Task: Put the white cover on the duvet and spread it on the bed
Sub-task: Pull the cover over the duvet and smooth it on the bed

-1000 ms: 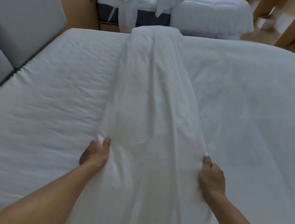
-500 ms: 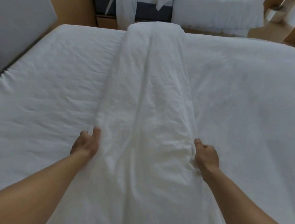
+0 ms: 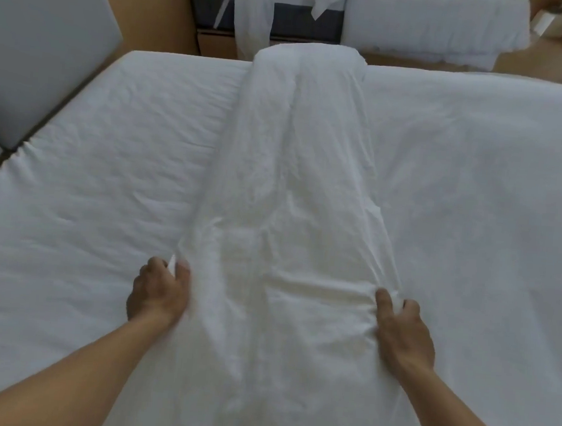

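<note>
A long white duvet (image 3: 295, 187), folded into a narrow strip inside its white cover, lies down the middle of the bed (image 3: 89, 197) from the far edge toward me. My left hand (image 3: 159, 290) pinches the cover's left edge between thumb and fingers. At the strip's right edge my right hand (image 3: 405, 326) grips a bunch of the fabric, thumb on top. Wrinkles run across the cloth between the two hands.
A grey padded headboard (image 3: 33, 52) stands at the left. Beyond the bed's far edge is a second bed (image 3: 432, 26) with white bedding piled on it and a dark base. Wooden floor and furniture show at the top right.
Both hands have slid farther up the strip's edges, away from me, and taken fresh holds on the fabric. The cloth between them has bunched into more wrinkles.
</note>
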Available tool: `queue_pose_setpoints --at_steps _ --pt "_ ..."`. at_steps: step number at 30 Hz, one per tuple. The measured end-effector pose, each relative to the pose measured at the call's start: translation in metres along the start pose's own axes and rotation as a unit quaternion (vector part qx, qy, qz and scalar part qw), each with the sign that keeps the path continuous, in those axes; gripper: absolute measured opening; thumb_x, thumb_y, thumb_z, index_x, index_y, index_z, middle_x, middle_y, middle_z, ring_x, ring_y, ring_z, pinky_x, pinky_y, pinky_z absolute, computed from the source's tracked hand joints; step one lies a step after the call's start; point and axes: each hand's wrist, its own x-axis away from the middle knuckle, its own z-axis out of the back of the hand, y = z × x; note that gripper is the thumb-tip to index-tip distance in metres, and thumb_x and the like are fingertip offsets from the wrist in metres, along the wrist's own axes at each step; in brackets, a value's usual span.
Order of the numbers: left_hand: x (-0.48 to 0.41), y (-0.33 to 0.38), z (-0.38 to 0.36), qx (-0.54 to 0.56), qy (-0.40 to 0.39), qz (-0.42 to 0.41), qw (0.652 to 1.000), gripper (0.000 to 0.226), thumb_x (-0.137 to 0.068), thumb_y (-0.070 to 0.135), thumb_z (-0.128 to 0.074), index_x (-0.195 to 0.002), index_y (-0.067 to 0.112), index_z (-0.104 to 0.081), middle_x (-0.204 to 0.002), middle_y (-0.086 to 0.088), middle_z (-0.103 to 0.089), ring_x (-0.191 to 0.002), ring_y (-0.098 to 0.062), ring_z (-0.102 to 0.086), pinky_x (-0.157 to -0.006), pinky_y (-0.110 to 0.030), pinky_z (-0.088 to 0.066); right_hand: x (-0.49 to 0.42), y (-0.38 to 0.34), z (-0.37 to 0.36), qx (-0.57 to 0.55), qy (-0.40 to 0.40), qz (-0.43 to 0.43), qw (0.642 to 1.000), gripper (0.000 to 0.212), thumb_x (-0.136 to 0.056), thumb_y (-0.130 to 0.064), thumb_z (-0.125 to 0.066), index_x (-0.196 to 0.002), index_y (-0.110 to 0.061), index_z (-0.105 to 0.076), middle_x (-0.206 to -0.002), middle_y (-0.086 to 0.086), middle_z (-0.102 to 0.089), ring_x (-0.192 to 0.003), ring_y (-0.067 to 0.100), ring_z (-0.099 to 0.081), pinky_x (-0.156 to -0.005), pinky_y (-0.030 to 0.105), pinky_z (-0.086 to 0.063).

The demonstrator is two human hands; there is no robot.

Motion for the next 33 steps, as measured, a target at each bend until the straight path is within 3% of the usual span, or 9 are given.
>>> queue_pose_setpoints --at_steps 3,6,10,14,19,23,28,31,33 --pt "0.043 -0.011 0.001 0.029 -0.041 -0.039 0.998 0.068 -0.097 0.059 -0.035 -0.147 0.012 -0.033 -0.146 -0.018 -0.043 -0.126 -0.039 -0.050 -0.099 -0.048 -0.041 0.036 0.022 0.004 0.004 -0.022 -0.013 1.000 0.072 -0.092 -0.071 -0.035 -0.130 -0.011 -0.049 -0.120 0.017 -0.063 -0.107 0.035 -0.059 -0.084 0.041 -0.039" --pt "0.071 -0.032 0.003 0.045 -0.071 -0.003 0.996 0.082 -0.091 0.071 -0.033 -0.150 0.014 -0.025 -0.145 -0.015 -0.047 -0.123 -0.039 -0.053 -0.095 -0.046 -0.041 0.078 0.047 0.012 -0.005 -0.030 -0.014 0.999 0.069 -0.090 -0.072 -0.039 -0.120 -0.012 -0.054 -0.100 0.006 -0.062 -0.088 0.028 -0.055 -0.076 0.038 -0.040" --pt "0.107 -0.084 0.010 0.060 -0.095 0.070 0.991 0.087 -0.090 0.075 -0.037 -0.144 0.008 -0.035 -0.140 -0.020 -0.053 -0.123 -0.040 -0.054 -0.095 -0.045 -0.040 0.139 0.087 0.015 -0.047 -0.037 -0.029 0.998 0.080 -0.075 -0.085 -0.041 -0.103 -0.013 -0.058 -0.089 0.000 -0.060 -0.085 0.027 -0.057 -0.072 0.039 -0.042" --pt "0.171 -0.134 0.019 0.093 -0.107 0.107 0.984 0.107 -0.063 0.087 -0.027 -0.124 0.002 -0.054 -0.125 -0.025 -0.061 -0.113 -0.042 -0.059 -0.092 -0.044 -0.044 0.201 0.135 0.008 -0.071 -0.036 -0.057 0.995 0.094 -0.053 -0.096 -0.033 -0.096 -0.018 -0.063 -0.092 -0.001 -0.066 -0.088 0.025 -0.062 -0.074 0.039 -0.045" --pt "0.226 -0.177 0.026 0.118 -0.118 0.101 0.981 0.105 -0.050 0.092 -0.028 -0.098 0.005 -0.061 -0.107 -0.023 -0.066 -0.096 -0.038 -0.061 -0.078 -0.039 -0.043 0.247 0.190 -0.012 -0.087 -0.024 -0.059 0.994 0.090 -0.074 -0.088 -0.030 -0.101 -0.013 -0.070 -0.102 0.012 -0.071 -0.100 0.035 -0.063 -0.080 0.037 -0.044" --pt "0.234 -0.205 0.023 0.106 -0.085 0.071 0.988 0.118 -0.051 0.093 -0.021 -0.100 -0.004 -0.066 -0.104 -0.030 -0.066 -0.099 -0.043 -0.062 -0.079 -0.041 -0.044 0.263 0.204 -0.006 -0.128 0.025 -0.014 0.991 0.074 -0.091 -0.067 -0.025 -0.068 -0.002 -0.053 -0.068 0.009 -0.056 -0.068 0.030 -0.051 -0.064 0.040 -0.037" --pt "0.252 -0.221 0.021 0.174 -0.094 0.076 0.977 0.083 -0.078 0.079 -0.053 -0.097 -0.001 -0.061 -0.102 -0.023 -0.066 -0.083 -0.031 -0.057 -0.072 -0.036 -0.043 0.265 0.225 -0.006 -0.129 0.023 0.004 0.991 0.061 -0.098 -0.057 -0.035 -0.072 -0.004 -0.050 -0.070 0.010 -0.055 -0.063 0.022 -0.050 -0.058 0.034 -0.037" --pt "0.280 -0.252 0.019 0.301 -0.170 0.080 0.935 0.089 -0.059 0.077 -0.075 -0.112 0.007 -0.060 -0.104 -0.011 -0.070 -0.086 -0.025 -0.066 -0.071 -0.036 -0.053 0.281 0.253 -0.011 -0.154 -0.034 -0.003 0.987 0.077 -0.080 -0.082 -0.044 -0.077 -0.006 -0.050 -0.070 0.004 -0.053 -0.062 0.021 -0.050 -0.056 0.034 -0.038" --pt "0.296 -0.276 0.010 0.355 -0.222 0.089 0.904 0.101 -0.041 0.060 -0.087 -0.125 0.014 -0.056 -0.111 -0.005 -0.071 -0.098 -0.024 -0.069 -0.083 -0.040 -0.057 0.301 0.272 -0.015 -0.212 -0.078 -0.017 0.974 0.072 -0.074 -0.081 -0.057 -0.083 -0.009 -0.055 -0.074 0.000 -0.056 -0.066 0.017 -0.053 -0.058 0.028 -0.039"
